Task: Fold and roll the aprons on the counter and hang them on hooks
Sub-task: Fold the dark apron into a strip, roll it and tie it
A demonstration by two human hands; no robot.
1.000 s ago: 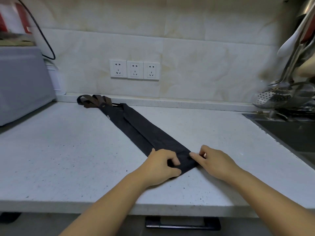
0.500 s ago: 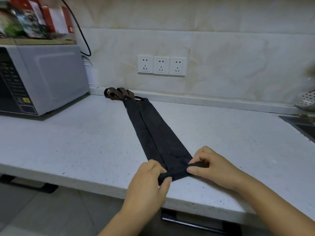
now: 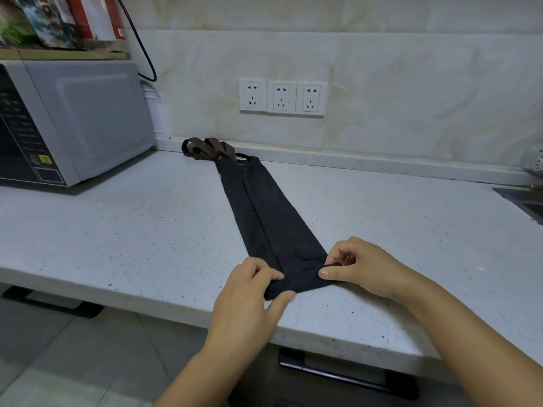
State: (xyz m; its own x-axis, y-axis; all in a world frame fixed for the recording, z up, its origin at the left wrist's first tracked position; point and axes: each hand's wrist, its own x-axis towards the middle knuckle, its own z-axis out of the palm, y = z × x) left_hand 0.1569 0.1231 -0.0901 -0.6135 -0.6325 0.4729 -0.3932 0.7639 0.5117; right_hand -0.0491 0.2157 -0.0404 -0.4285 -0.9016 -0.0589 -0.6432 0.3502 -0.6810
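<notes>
Stretching away from the person, the folded black apron [image 3: 264,207] lies as a narrow strip on the counter [image 3: 117,230], its long axis running from near the front edge to the back edge, where the brown straps [image 3: 205,148] bunch. The left hand [image 3: 249,292] and right hand [image 3: 364,268] each pinch a corner of the near end, so the roll should travel straight along that axis.
</notes>
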